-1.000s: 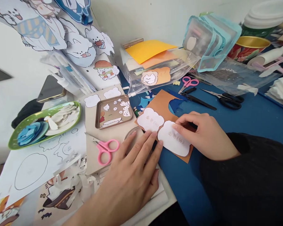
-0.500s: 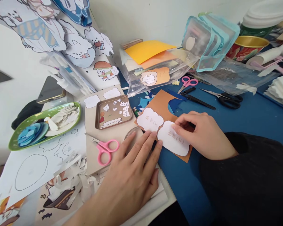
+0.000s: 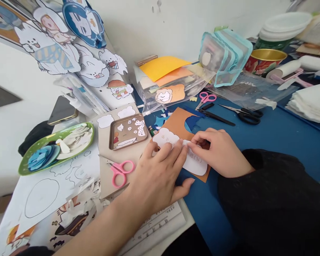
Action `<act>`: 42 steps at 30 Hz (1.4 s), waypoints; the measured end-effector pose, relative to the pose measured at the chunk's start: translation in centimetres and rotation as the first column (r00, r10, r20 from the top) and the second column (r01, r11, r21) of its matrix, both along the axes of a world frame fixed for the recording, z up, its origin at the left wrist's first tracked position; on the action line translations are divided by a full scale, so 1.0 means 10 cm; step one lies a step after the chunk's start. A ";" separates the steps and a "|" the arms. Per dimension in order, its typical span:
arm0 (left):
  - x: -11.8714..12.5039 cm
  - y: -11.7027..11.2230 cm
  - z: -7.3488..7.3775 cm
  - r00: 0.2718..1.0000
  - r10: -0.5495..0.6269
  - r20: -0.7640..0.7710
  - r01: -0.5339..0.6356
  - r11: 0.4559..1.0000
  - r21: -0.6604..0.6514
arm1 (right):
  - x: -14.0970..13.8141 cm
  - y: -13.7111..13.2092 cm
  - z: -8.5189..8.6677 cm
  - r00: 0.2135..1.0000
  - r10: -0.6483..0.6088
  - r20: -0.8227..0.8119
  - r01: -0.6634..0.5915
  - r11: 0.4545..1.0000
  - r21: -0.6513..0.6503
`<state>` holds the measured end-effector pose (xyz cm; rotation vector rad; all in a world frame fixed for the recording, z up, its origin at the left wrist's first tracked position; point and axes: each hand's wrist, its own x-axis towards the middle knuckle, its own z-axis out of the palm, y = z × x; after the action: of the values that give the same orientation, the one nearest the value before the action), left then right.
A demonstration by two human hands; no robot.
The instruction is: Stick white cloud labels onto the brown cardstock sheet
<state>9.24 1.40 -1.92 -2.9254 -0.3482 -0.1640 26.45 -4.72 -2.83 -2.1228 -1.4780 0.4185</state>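
A brown sheet (image 3: 177, 119) with a curved piece cut out of its edge lies on the blue table. On it rest two white paper cutouts with pencilled characters: a wavy-edged cutout (image 3: 164, 134) and a rounded cutout (image 3: 194, 165). My left hand (image 3: 157, 174) lies with fingers stretched over both, covering part of their writing. At the upper edge of the rounded cutout, my right hand (image 3: 218, 151) pinches with thumb and index finger. Pink-handled scissors (image 3: 120, 172) lie left of my left hand, blades parted.
A small brown tray (image 3: 113, 137) holds cut paper bits. A green dish (image 3: 24, 169) carries blue and white pieces. Behind the sheet lie another pair of pink scissors (image 3: 206, 97), black scissors (image 3: 245, 113) and a clear bag (image 3: 173, 101). Paper scraps (image 3: 89, 202) cover the near left.
My left hand has slid right and now covers part of the rounded cutout, its thumb spread outward. My right hand stays pinched at that cutout's edge. The camera view has shifted slightly.
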 end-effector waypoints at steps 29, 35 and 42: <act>0.01 0.01 -0.07 0.997 -0.038 0.073 0.040 0.999 -0.025 | 0.15 0.06 0.17 0.844 -0.075 -0.531 -0.060 0.970 -0.233; 0.00 0.02 -0.07 0.996 -0.042 0.073 0.046 0.997 -0.056 | 0.18 0.04 0.25 0.363 -0.037 -0.931 -0.124 0.988 -0.087; 0.00 0.02 -0.08 0.994 -0.017 0.109 0.027 0.995 -0.094 | 0.23 -0.37 -0.02 0.824 0.339 -0.455 -0.244 0.936 0.254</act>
<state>9.27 1.62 -2.69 -3.0231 -0.3490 -0.3178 28.74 -8.38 -2.99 -1.4888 -1.4624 0.8348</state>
